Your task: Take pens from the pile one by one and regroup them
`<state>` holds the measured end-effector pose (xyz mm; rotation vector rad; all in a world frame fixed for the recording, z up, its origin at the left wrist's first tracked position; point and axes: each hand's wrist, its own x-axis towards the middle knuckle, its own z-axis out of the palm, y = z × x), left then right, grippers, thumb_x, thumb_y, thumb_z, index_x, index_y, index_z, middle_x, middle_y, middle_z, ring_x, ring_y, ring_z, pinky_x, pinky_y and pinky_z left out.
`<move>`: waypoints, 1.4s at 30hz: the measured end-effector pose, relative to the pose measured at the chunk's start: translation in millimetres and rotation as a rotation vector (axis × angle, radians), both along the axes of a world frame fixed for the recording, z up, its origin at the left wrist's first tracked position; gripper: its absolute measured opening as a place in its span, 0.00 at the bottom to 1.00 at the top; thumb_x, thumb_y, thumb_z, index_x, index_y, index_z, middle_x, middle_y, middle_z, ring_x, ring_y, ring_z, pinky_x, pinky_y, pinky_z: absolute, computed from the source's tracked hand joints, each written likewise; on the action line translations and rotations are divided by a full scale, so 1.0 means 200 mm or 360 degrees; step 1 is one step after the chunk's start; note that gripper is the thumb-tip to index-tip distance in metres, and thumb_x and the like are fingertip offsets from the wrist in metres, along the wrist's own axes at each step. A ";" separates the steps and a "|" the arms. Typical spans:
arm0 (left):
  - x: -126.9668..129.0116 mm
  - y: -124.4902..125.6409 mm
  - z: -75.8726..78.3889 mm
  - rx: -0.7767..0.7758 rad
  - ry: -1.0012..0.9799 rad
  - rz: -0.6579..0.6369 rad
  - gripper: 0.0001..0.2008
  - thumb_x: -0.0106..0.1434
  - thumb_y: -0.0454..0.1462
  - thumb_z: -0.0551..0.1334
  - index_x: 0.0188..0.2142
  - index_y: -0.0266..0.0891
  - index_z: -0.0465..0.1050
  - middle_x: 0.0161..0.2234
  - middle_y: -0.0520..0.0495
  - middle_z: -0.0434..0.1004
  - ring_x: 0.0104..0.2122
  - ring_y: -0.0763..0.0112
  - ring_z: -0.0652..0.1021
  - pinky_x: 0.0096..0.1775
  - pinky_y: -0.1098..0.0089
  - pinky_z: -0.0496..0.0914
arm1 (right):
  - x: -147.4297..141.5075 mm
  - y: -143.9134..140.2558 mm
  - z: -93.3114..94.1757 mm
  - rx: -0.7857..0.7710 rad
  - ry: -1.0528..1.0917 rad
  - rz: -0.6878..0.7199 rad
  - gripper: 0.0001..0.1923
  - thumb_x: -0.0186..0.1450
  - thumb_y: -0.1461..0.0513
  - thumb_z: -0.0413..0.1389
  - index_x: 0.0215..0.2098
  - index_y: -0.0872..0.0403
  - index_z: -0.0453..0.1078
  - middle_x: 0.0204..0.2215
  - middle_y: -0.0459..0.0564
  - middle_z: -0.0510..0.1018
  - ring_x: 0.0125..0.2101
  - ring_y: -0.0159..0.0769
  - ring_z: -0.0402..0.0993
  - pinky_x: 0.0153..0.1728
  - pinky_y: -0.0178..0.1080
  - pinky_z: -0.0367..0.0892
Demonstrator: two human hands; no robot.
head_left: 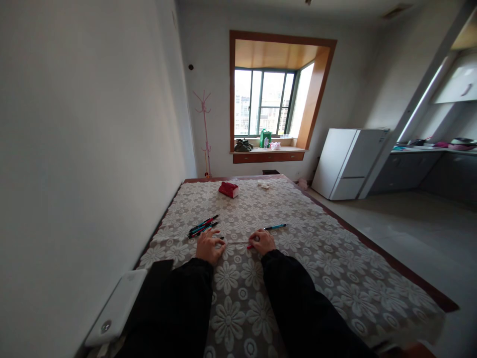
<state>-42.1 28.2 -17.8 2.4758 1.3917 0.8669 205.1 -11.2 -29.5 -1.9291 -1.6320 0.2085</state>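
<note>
A lived-in home: a white two-door refrigerator [348,163] beside grey kitchen cabinets [421,171], a wood-framed bay window [278,97], a pink coat stand [204,134], and a lace floral tablecloth [298,248] over a wooden table

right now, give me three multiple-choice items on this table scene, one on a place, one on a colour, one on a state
1. Where does the bundle of pens lie?
A. on the lace tablecloth, just beyond the left hand
B. on the window ledge
C. on the fridge

2. What colour is the small box at the far end of the table?
A. green
B. red
C. yellow

3. How are the two hands placed?
A. raised in the air
B. down on the cloth, close together
C. in pockets

Answers: 1 A, the pens rest on the cloth past the left knuckles. 2 B, the box is plainly red. 3 B, left hand and right hand both rest on the cloth.
</note>
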 end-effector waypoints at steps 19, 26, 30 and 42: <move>0.00 0.00 0.02 -0.0042 0.0021 0.0094 0.06 0.55 0.41 0.64 0.30 0.50 0.81 0.51 0.52 0.73 0.57 0.55 0.62 0.58 0.53 0.52 | 0.02 0.00 0.01 -0.0070 -0.0034 0.0200 0.05 0.54 0.63 0.58 0.28 0.49 0.76 0.42 0.46 0.74 0.45 0.39 0.68 0.45 0.40 0.59; 0.00 0.00 0.02 -0.0054 0.0014 0.0059 0.05 0.53 0.41 0.65 0.29 0.51 0.81 0.50 0.52 0.73 0.56 0.56 0.64 0.58 0.53 0.54 | 0.01 -0.01 0.00 -0.0059 -0.0030 0.0208 0.05 0.54 0.63 0.59 0.28 0.49 0.77 0.44 0.47 0.73 0.47 0.41 0.67 0.46 0.43 0.58; 0.00 0.00 0.02 -0.0066 -0.0018 0.0075 0.05 0.53 0.41 0.65 0.29 0.51 0.81 0.49 0.52 0.74 0.56 0.56 0.65 0.57 0.53 0.55 | 0.01 -0.01 0.00 -0.0063 -0.0014 0.0207 0.05 0.54 0.63 0.58 0.28 0.49 0.77 0.45 0.47 0.73 0.47 0.41 0.67 0.47 0.43 0.58; 0.01 0.00 0.01 -0.0092 -0.0024 0.0002 0.05 0.53 0.40 0.65 0.30 0.49 0.81 0.50 0.50 0.73 0.56 0.57 0.64 0.58 0.53 0.52 | 0.01 -0.01 0.00 -0.0035 0.0022 0.0215 0.05 0.54 0.63 0.59 0.28 0.49 0.77 0.44 0.47 0.74 0.47 0.41 0.68 0.48 0.45 0.58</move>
